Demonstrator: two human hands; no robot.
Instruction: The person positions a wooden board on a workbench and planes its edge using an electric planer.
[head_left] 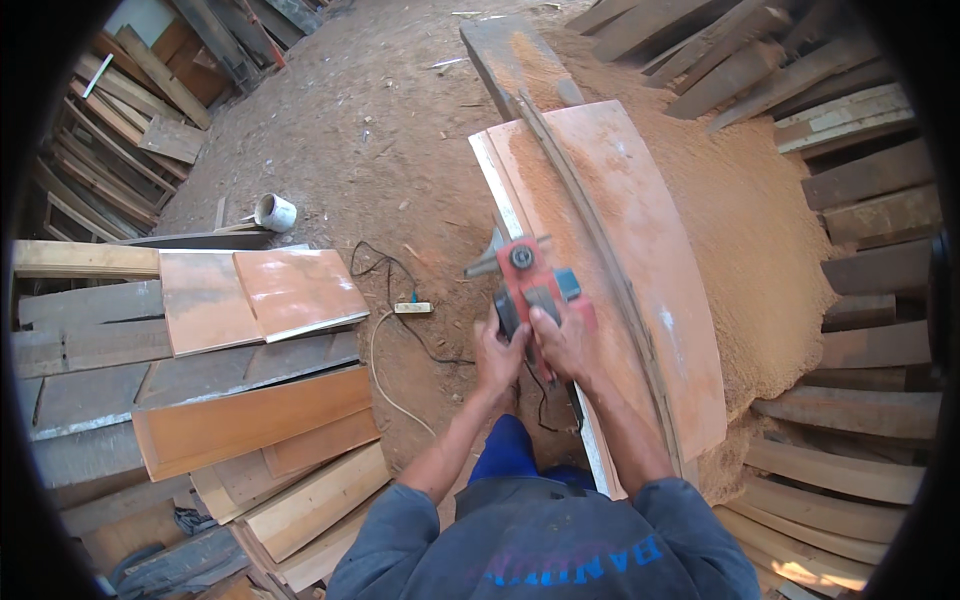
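Observation:
A red electric planer (532, 272) rests on the left edge of a long reddish wooden board (640, 260) lying on a workbench. Both of my hands grip its rear. My left hand (498, 352) holds the dark handle from the left side. My right hand (562, 340) wraps over the top of the body. A thin dark curved strip (600, 260) runs lengthwise along the board, to the right of the planer. Sawdust covers the far part of the board. The planer's black cord (540, 400) hangs down below my hands.
A big sawdust heap (760, 230) lies right of the board. Stacked planks (230, 380) stand on the left and more planks (860, 200) on the right. On the dirt floor lie a power strip (412, 308) with cables and a white cup (275, 212).

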